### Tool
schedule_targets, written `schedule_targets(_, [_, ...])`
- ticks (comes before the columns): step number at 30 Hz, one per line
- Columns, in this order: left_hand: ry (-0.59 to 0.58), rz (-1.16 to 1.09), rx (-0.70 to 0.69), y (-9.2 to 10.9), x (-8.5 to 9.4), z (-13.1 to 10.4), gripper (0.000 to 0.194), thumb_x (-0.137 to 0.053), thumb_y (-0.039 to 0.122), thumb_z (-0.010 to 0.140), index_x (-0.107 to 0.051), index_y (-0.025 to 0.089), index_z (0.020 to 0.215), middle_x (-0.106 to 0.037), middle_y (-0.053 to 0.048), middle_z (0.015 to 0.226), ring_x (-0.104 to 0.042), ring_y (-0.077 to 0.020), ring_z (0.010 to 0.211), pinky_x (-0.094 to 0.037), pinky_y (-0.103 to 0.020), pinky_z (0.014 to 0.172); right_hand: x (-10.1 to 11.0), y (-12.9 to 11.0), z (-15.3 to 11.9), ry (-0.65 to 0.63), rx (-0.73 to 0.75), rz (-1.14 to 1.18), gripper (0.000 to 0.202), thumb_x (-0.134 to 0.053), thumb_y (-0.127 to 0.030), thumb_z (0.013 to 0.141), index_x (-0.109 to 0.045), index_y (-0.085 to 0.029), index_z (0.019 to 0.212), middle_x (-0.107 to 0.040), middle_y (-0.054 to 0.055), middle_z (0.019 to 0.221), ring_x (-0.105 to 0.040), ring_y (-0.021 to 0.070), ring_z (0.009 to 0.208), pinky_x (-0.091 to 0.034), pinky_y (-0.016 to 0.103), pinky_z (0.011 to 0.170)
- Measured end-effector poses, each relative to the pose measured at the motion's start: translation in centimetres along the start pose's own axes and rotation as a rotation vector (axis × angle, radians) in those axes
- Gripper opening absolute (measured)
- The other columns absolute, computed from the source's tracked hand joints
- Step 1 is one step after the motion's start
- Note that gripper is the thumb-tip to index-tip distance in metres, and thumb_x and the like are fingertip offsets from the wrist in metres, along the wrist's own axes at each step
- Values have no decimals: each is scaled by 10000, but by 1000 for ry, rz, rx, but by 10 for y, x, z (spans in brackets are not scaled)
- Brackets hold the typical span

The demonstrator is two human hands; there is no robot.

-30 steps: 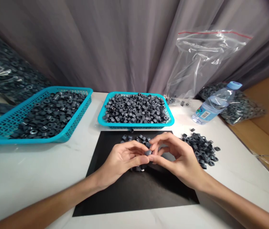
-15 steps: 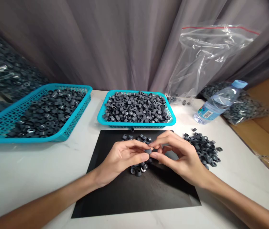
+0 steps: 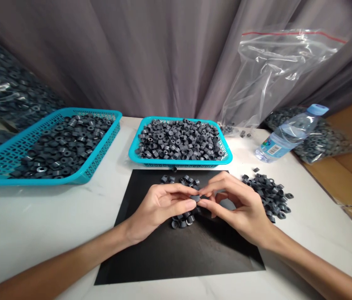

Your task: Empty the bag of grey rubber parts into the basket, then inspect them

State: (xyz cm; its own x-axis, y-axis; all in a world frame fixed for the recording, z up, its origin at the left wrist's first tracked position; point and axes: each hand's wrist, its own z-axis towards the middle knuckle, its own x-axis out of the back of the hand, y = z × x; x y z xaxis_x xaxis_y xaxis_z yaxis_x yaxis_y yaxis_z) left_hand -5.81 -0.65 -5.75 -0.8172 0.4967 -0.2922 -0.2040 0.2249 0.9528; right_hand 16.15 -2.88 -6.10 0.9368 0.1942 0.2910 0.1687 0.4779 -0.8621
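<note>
Between the thumb and fingers of my left hand (image 3: 163, 204) is a small grey plastic cap (image 3: 196, 198), held above the black mat (image 3: 163, 258). The fingertips of my right hand (image 3: 238, 206) close on the same cap from the right, and the two hands nearly meet. Below and behind them, a loose group of similar dark grey caps (image 3: 182, 223) lies on the mat, some showing round hollows, partly hidden by my fingers. A smooth grey rounded object (image 3: 227, 204) shows behind my right hand; its kind is unclear.
A blue basket (image 3: 180, 161) full of caps stands behind the mat, with a larger blue basket (image 3: 78, 179) at left. To the right lie a pile of caps (image 3: 271, 196), a tilted water bottle (image 3: 288, 135), a clear zip bag (image 3: 266, 75) and a filled bag (image 3: 322, 141).
Both hands stay together at the cap, which looks slightly turned between the fingertips. The whole view has shifted a little.
</note>
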Motion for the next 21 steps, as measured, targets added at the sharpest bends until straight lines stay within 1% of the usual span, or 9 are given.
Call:
schedule_targets(4, [-17,4,2,0,0,1,169,-782,207,858,-818,228,1022,-810,-40,1062,-746,-162,1008,-563,-202,907,0,0,-1,0,-22,4,196,-735,-199,913,-727,-264,1098,-625,44,993,-627,140,779,-596,264,599])
schedule_targets(8, [-19,13,-15,-1,0,1,191,-786,210,850,-817,209,1038,-804,-62,1080,-743,-198,1043,-567,-241,929,0,-1,-1,-11,9,-30,221,-723,-189,922,-719,-268,1128,-626,44,1017,-621,138,779,-588,284,624])
schedule_targets(10, [-14,36,-13,-1,0,0,192,-785,217,851,-815,206,1040,-803,-59,1066,-742,-193,1030,-566,-234,922,0,-1,0,-24,45,-71,212,-716,-185,927,-722,-265,1123,-625,43,1012,-615,140,788,-576,290,641])
schedule_targets(13, [-12,64,1,-1,0,-1,206,-779,237,860,-808,203,1061,-802,-57,1069,-739,-188,1030,-562,-233,931,1,-3,1,-30,78,-126,141,-697,-190,941,-729,-251,1065,-619,42,983,-605,144,795,-562,290,651])
schedule_targets(16, [-7,64,-5,-1,0,-1,209,-781,244,860,-805,197,1061,-803,-61,1070,-743,-196,1028,-566,-252,944,2,-5,2,-40,72,-146,88,-683,-215,954,-725,-241,1027,-619,43,978,-602,144,791,-559,283,648])
schedule_targets(21, [-12,65,-33,-3,0,-1,209,-767,233,874,-803,208,1079,-798,-62,1111,-737,-198,1066,-560,-253,966,0,-5,2,-31,28,-127,90,-679,-252,961,-688,-227,1046,-651,50,991,-621,155,824,-560,289,664])
